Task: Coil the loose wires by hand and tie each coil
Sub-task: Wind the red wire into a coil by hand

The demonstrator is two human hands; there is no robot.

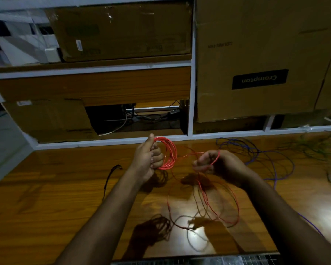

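Head view is showing the left hand [147,157] gripping a red coil [167,153] above the desk [46,188], fingers curled shut round one side of the loops, the rest of the ring standing out to the right of the knuckles. The right hand [218,165] is pinching the same red wire [214,199] a little to the right, its fingers half curled with a strand arcing over them.

From the right hand the slack is dropping to the desk and lying in wide, overlapping loops near the person — that is where trouble is likely. Those loops are crossing one another, so a quick pull could cinch them into a knot or drag a kink up into the coil. The coil is not yet tied, and a loosened left grip could let the turns spring apart.

A blue wire [256,150] is lying tangled at the far right, well apart from both hands, with a darker one beyond it that is too dim to judge. A black tie [111,175] is lying to the left.
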